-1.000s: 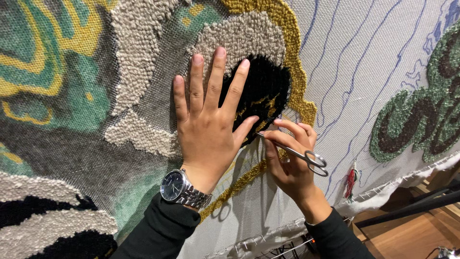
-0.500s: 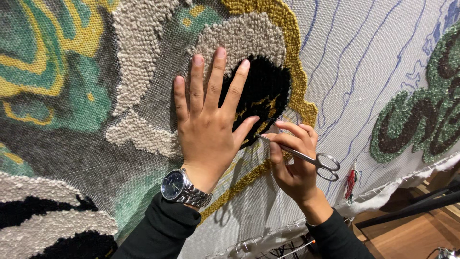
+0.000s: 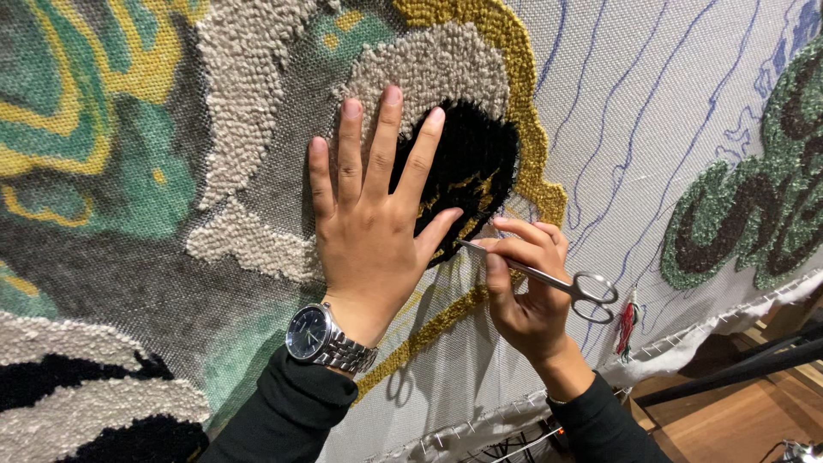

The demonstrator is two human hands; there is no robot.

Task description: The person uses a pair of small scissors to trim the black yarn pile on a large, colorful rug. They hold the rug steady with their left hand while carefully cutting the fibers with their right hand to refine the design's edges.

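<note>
Pressing flat with fingers spread, left hand (image 3: 375, 225) pins the black tuft patch (image 3: 474, 163); right hand (image 3: 525, 287) pinches scissors (image 3: 549, 279) just right of it, blades pointing up-left.

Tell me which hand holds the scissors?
The right hand pinches the scissors. The left hand, with the watch, lies flat on the rug.

Silver wristwatch (image 3: 310, 335), red-green yarn tassel (image 3: 628, 321), wooden floor (image 3: 729, 420), black bar (image 3: 729, 369).
</note>
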